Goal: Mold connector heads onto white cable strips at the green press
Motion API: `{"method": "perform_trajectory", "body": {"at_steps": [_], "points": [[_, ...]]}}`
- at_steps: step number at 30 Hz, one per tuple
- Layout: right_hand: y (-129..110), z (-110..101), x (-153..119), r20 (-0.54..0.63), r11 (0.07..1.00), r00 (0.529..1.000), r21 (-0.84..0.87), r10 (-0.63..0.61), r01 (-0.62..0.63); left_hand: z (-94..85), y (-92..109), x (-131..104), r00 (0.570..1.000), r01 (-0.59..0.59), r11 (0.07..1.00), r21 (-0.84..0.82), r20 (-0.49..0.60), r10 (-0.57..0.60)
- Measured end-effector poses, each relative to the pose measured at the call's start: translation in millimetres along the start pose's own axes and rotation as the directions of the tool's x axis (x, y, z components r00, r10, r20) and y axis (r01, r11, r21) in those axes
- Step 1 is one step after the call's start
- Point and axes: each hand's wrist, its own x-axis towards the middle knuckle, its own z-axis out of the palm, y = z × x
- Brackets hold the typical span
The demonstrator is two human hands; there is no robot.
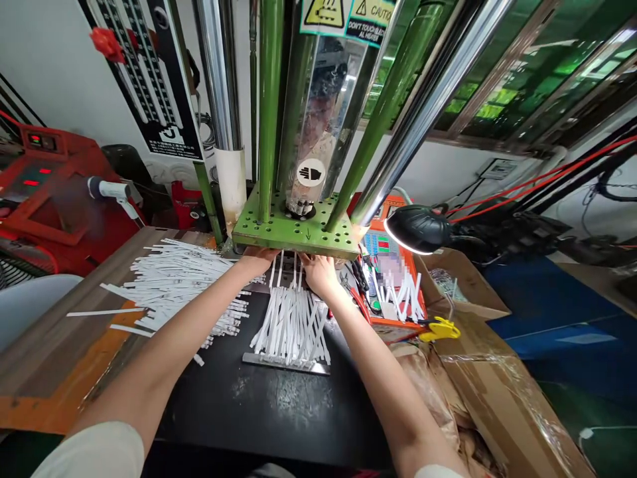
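Observation:
Both of my arms reach forward to the front edge of a green press plate (293, 234). My left hand (259, 256) is at the plate's left half, its fingers mostly hidden beneath it. Closer to the middle is my right hand (319, 271), thumb side beside a few white strips that run under the plate. Its fingertips are hidden, so I cannot tell what it grips. Between my forearms a bundle of white flat strips (291, 318) lies on the black table (259, 418), with its near ends along a metal bar (286, 364).
A large loose pile of white strips (174, 279) lies left. Right stand a red box (393, 325) with tools and strips, a black lamp (418, 229), yellow clamp (440, 328) and cardboard boxes (478, 365). Chrome columns (219, 79) and green rods (271, 99) rise above the plate.

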Motion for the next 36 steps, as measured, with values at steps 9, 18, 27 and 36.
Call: {"method": "perform_trajectory", "body": {"at_steps": [9,18,27,36], "points": [[37,-24,-272,-0.029,0.969,0.984,0.166,-0.178,0.181,24.1,-19,-266,0.946,-0.318,0.944,0.088,-0.044,0.322],[10,-25,-328,0.060,0.989,0.993,-0.094,-0.106,0.112,42.0,-22,-329,0.982,-0.172,0.958,0.230,-0.031,0.184],[5,-31,-324,0.091,0.999,0.995,-0.027,-0.044,0.047,40.1,-19,-329,0.984,-0.167,0.959,0.231,-0.018,0.176],[2,-31,-321,0.101,1.000,0.995,0.001,-0.021,0.021,41.7,-19,-330,0.987,-0.150,0.966,0.211,-0.019,0.158]]}}
